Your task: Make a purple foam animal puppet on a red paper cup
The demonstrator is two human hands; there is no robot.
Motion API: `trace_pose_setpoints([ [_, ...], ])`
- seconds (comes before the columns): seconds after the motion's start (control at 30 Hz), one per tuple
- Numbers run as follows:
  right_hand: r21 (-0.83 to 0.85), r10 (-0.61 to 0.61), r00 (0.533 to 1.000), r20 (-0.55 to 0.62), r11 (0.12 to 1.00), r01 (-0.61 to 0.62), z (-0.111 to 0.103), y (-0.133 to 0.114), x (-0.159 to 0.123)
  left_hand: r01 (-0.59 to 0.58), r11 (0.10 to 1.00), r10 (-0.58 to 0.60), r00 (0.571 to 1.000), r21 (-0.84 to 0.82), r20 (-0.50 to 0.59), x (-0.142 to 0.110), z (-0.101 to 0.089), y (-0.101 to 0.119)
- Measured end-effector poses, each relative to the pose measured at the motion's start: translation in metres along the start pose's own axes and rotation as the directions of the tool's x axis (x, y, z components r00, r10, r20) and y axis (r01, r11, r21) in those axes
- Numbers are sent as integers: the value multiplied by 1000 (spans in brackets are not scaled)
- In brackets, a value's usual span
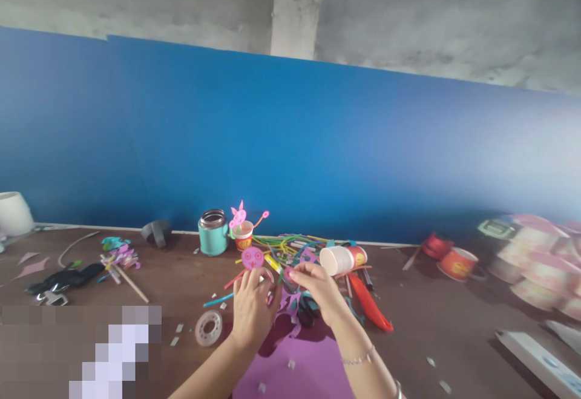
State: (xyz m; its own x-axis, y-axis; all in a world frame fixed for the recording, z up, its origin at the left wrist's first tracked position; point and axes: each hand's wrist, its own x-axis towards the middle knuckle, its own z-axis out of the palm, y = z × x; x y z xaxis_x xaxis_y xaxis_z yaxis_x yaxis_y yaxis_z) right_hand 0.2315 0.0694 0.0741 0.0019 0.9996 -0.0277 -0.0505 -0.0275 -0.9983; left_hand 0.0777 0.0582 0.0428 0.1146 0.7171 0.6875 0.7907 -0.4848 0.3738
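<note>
Pink round face point(252, 258), one pinched piece point(287, 274), two hands point(254, 302) point(315, 287)

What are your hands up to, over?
Right grip pinching small pink piece. Left grip by pink face disc, hold unclear. Possibly in the way: purple scraps between the hands, over.

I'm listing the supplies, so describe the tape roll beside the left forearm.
The tape roll is a pale ring with an open centre and a notched-looking core, probably plastic. It lies flat on the brown table, to the left of the left hand. No hand touches it; only the table appears to.
</note>
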Motion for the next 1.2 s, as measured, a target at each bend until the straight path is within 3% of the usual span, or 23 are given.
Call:
trace_pose_setpoints([
  [0.1,-178,-90,995,-38,981,82,7,7,2,-3,1000,3,1000,-9,-1,-1,0,1],
  [0.5,-409,-237,967,-93,895,180,12,12,3,-28,1000,28,1000,5,14,-5,4,3],
  [0.83,-389,-192,980,-56,908,155,15,12,1,-50,999,49,999,20,5,-5,4,3],
  [1.2,-431,-275,960,-49,873,228,14,13,1,-64,998,64,998,18,16,-7,6,2],
])
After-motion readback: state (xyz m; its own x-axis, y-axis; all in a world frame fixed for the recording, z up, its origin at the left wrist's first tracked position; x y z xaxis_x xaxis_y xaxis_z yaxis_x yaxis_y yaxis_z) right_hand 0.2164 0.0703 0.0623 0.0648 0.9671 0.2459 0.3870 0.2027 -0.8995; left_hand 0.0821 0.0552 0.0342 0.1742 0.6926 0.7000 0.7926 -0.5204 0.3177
